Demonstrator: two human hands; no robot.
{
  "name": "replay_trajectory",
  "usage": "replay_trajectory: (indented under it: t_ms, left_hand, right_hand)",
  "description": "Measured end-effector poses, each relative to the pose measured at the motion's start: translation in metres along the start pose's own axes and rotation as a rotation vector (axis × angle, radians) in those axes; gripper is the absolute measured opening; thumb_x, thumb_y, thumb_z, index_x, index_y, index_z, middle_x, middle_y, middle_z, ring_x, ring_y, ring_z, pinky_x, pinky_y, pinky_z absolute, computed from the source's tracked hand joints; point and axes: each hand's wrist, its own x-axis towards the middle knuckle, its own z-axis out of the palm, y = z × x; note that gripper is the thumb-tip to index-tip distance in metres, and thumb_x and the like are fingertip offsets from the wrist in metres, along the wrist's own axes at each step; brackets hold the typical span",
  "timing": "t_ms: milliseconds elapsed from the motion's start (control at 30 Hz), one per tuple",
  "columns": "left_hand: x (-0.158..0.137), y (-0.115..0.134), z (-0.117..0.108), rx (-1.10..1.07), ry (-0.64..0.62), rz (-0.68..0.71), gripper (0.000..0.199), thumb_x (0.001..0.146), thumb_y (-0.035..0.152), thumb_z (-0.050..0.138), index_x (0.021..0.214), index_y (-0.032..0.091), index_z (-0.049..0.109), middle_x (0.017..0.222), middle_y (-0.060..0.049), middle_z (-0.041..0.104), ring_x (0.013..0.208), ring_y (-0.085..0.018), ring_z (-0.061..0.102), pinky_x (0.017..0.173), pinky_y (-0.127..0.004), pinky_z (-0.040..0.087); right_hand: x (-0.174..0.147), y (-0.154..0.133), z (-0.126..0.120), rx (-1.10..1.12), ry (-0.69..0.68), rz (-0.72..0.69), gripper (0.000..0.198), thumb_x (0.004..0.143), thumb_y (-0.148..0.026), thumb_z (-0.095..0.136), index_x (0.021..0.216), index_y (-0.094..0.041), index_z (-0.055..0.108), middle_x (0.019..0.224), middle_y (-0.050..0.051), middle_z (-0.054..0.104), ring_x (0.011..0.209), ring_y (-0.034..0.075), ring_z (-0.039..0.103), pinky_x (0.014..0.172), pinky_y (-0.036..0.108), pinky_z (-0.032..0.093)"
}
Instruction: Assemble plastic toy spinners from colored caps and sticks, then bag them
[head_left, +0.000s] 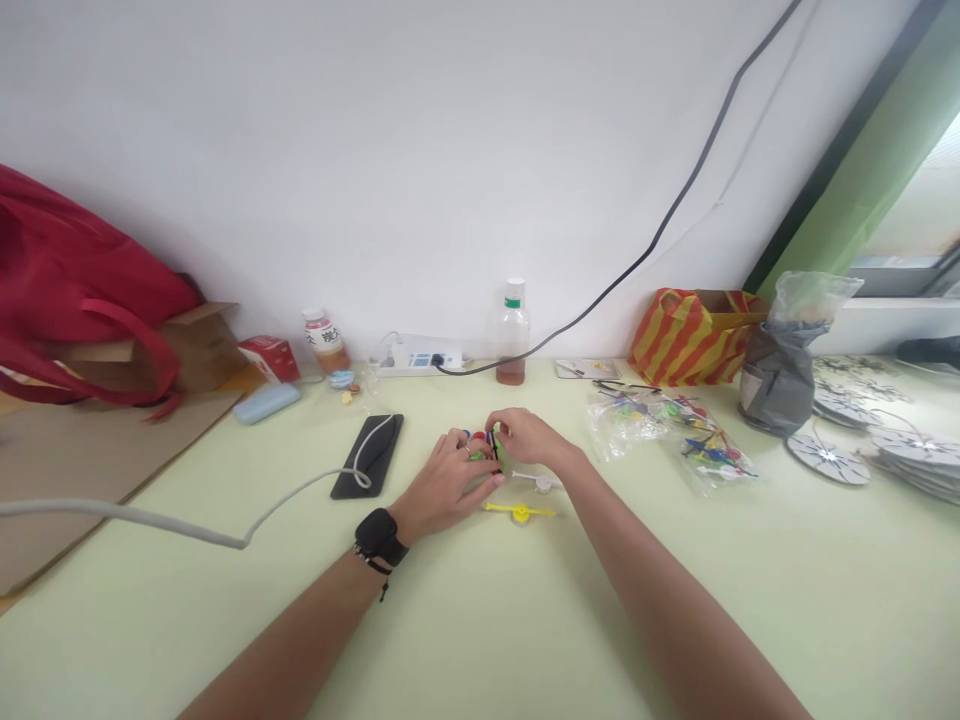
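Note:
My left hand [454,480] lies over a small cluster of coloured plastic pieces, its fingers spread and partly covering them. Red, blue and green bits of the cluster [478,437] show between the fingers. From the right, my right hand [521,437] closes its fingertips on a thin black plastic piece [493,442] beside the cluster. Just nearer to me lie a white plastic piece [543,484] with a round hub and thin arms, and a yellow one [521,514] of like shape. The undersides of both hands are hidden.
Left of the hands lies a black phone [367,458] with a pale cable across it. Bags of coloured plastic pieces [716,455] are at right, near a grey bag [778,380] and stacked discs [919,462]. A bottle [512,335] and power strip [420,357] stand by the wall.

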Motion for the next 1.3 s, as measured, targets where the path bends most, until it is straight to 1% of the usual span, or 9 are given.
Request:
replay_trajectory:
  t_ms: [100, 267, 400, 500, 667, 833, 967, 1167, 1300]
  left_hand:
    - [0.0, 0.0, -0.001, -0.008, -0.004, -0.005, 0.027, 0.104, 0.039, 0.048, 0.107, 0.028, 0.073, 0.115, -0.004, 0.068, 0.099, -0.026, 0.046, 0.092, -0.045, 0.039]
    - [0.0, 0.0, -0.002, -0.02, 0.003, -0.009, 0.027, 0.104, 0.038, 0.049, 0.106, 0.027, 0.073, 0.114, -0.003, 0.07, 0.099, -0.026, 0.047, 0.093, -0.045, 0.039]
    - [0.001, 0.0, -0.001, -0.034, 0.009, -0.011, 0.027, 0.104, 0.038, 0.049, 0.106, 0.027, 0.074, 0.114, -0.003, 0.071, 0.099, -0.025, 0.048, 0.093, -0.045, 0.039]
    - [0.001, -0.001, -0.001, -0.05, 0.011, -0.011, 0.029, 0.104, 0.038, 0.049, 0.105, 0.027, 0.075, 0.113, -0.003, 0.072, 0.098, -0.025, 0.049, 0.094, -0.044, 0.04]
    - [0.0, -0.001, -0.001, -0.086, 0.02, -0.01, 0.029, 0.104, 0.038, 0.048, 0.102, 0.027, 0.076, 0.111, -0.002, 0.074, 0.101, -0.024, 0.051, 0.097, -0.044, 0.041]
    - [0.001, 0.0, -0.002, -0.106, 0.001, -0.016, 0.029, 0.104, 0.037, 0.047, 0.104, 0.029, 0.075, 0.106, -0.001, 0.076, 0.098, -0.024, 0.054, 0.096, -0.044, 0.043]
    - [0.001, -0.002, 0.0, -0.12, -0.003, -0.012, 0.028, 0.103, 0.037, 0.048, 0.109, 0.031, 0.075, 0.103, -0.002, 0.078, 0.097, -0.025, 0.057, 0.097, -0.046, 0.044]
    - [0.0, -0.009, 0.007, -0.135, 0.008, -0.004, 0.019, 0.099, 0.036, 0.058, 0.108, 0.031, 0.075, 0.106, 0.0, 0.077, 0.104, -0.025, 0.059, 0.099, -0.045, 0.044]
    - [0.001, -0.012, 0.009, -0.145, -0.006, -0.019, 0.022, 0.102, 0.034, 0.054, 0.104, 0.03, 0.075, 0.105, 0.0, 0.078, 0.102, -0.024, 0.059, 0.099, -0.044, 0.043]
  right_hand:
    - [0.001, 0.002, 0.002, 0.022, -0.009, -0.063, 0.037, 0.089, -0.006, 0.05, 0.112, -0.023, 0.072, 0.114, 0.006, 0.073, 0.103, 0.019, 0.065, 0.083, 0.024, 0.044]
    - [0.003, 0.007, 0.005, 0.033, -0.003, -0.08, 0.037, 0.089, -0.007, 0.05, 0.114, -0.022, 0.072, 0.115, 0.008, 0.073, 0.102, 0.02, 0.065, 0.085, 0.026, 0.045]
    - [0.002, 0.007, 0.006, 0.034, -0.004, -0.078, 0.035, 0.09, -0.009, 0.049, 0.112, -0.022, 0.072, 0.113, 0.007, 0.073, 0.102, 0.02, 0.064, 0.084, 0.026, 0.044]
    - [0.001, 0.007, 0.006, 0.036, -0.004, -0.055, 0.03, 0.091, -0.01, 0.049, 0.108, -0.021, 0.072, 0.109, 0.007, 0.072, 0.097, 0.019, 0.063, 0.08, 0.025, 0.042]
    - [0.002, 0.009, 0.007, 0.04, 0.001, 0.009, 0.014, 0.089, -0.014, 0.056, 0.097, -0.018, 0.068, 0.096, 0.006, 0.069, 0.08, 0.015, 0.059, 0.067, 0.024, 0.038]
    - [0.002, 0.007, 0.008, 0.068, 0.006, 0.029, 0.005, 0.087, -0.014, 0.061, 0.09, -0.017, 0.064, 0.091, 0.004, 0.067, 0.075, 0.013, 0.056, 0.064, 0.022, 0.037]
    - [0.002, 0.003, 0.007, 0.099, -0.013, 0.035, 0.009, 0.087, -0.01, 0.061, 0.092, -0.017, 0.065, 0.087, 0.003, 0.067, 0.072, 0.012, 0.056, 0.062, 0.021, 0.038]
    - [0.002, 0.004, 0.004, 0.105, -0.038, 0.046, 0.019, 0.08, -0.002, 0.062, 0.092, -0.016, 0.067, 0.085, 0.002, 0.067, 0.071, 0.011, 0.057, 0.062, 0.02, 0.04]
    - [0.001, 0.003, 0.001, 0.093, -0.051, 0.048, 0.021, 0.078, -0.001, 0.062, 0.091, -0.016, 0.069, 0.084, 0.002, 0.067, 0.072, 0.012, 0.057, 0.063, 0.02, 0.04]
